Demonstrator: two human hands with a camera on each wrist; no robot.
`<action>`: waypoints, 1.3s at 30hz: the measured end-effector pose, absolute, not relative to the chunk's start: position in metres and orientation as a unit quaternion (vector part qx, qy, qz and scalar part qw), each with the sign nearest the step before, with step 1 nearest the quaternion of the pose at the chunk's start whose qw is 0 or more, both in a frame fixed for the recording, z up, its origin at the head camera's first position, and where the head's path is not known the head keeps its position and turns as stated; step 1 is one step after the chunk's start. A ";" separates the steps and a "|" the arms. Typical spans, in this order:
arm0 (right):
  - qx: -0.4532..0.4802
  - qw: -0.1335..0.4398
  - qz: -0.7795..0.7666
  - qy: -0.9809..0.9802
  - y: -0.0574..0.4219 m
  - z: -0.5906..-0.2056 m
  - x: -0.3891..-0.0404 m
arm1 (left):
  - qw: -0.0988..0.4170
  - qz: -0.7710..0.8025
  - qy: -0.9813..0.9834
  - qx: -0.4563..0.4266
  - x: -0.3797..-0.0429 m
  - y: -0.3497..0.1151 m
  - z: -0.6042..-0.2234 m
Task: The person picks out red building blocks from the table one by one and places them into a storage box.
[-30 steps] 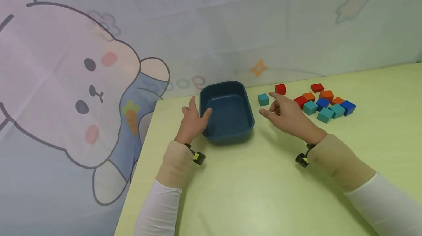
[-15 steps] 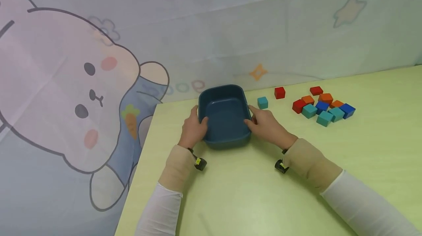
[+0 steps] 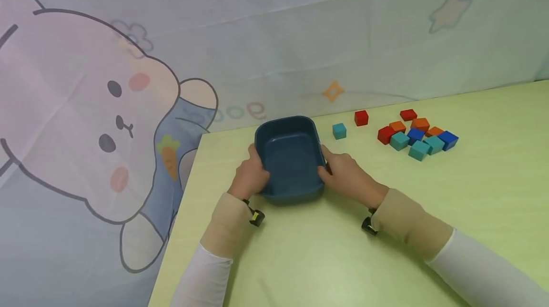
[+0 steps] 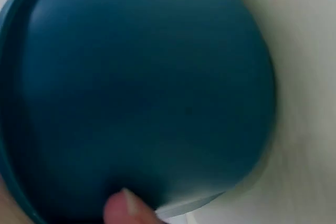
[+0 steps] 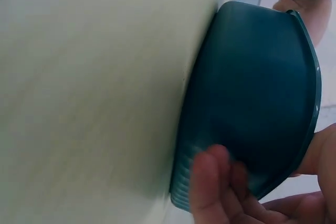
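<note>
A dark teal plastic storage bin [image 3: 293, 161] with nothing in it sits near the back of the table. My left hand [image 3: 250, 173] grips its left side, the thumb hooked over the rim. On the opposite side, my right hand [image 3: 348, 177] holds the rim, thumb at the near part and index finger further along. Up close, the left wrist view shows the bin's wall [image 4: 142, 93] and a fingertip [image 4: 128, 211] at it. In the right wrist view several fingers [image 5: 207, 182] curl along the outer wall [image 5: 257, 87].
Right of the bin stand a teal cube [image 3: 339, 131] and a red cube [image 3: 361, 118]. Further right is a loose cluster of red, orange, blue and teal blocks [image 3: 416, 136]. A printed cloth [image 3: 279, 49] hangs behind the pale table [image 3: 326, 259].
My right hand has come left from beside the blocks to the bin's right rim. Both hands now hold the bin, which has shifted slightly toward me. The blocks have stayed put.
</note>
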State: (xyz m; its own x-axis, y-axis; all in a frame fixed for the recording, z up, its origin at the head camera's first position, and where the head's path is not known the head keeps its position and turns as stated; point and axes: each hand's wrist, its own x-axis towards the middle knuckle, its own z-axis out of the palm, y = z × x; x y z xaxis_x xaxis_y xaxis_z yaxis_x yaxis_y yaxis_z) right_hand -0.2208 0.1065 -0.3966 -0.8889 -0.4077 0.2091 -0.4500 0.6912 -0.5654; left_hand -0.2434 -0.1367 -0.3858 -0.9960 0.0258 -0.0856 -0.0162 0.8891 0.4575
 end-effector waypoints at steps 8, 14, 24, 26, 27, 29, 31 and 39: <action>0.225 0.006 0.280 -0.933 0.109 -0.393 -0.215 | 0.016 0.206 0.978 0.007 -0.236 -0.133 -0.388; 0.199 -0.009 0.241 -0.950 0.119 -0.385 -0.221 | 0.006 0.193 0.981 -0.006 -0.236 -0.132 -0.389; 0.142 0.007 0.251 -0.958 0.161 -0.367 -0.240 | -0.004 0.196 0.980 -0.012 -0.239 -0.130 -0.394; 0.133 0.013 0.249 -0.959 0.169 -0.366 -0.244 | -0.004 0.192 0.981 -0.017 -0.239 -0.130 -0.394; 0.131 0.015 0.248 -0.960 0.173 -0.367 -0.246 | -0.004 0.190 0.982 -0.019 -0.239 -0.130 -0.394; 0.126 0.017 0.247 -0.961 0.179 -0.367 -0.250 | -0.005 0.186 0.982 -0.019 -0.239 -0.130 -0.394; 0.122 0.017 0.249 -0.961 0.185 -0.369 -0.252 | -0.006 0.186 0.982 -0.018 -0.239 -0.130 -0.394; 0.103 0.006 0.246 -0.964 0.199 -0.377 -0.260 | -0.007 0.188 0.982 -0.024 -0.240 -0.130 -0.395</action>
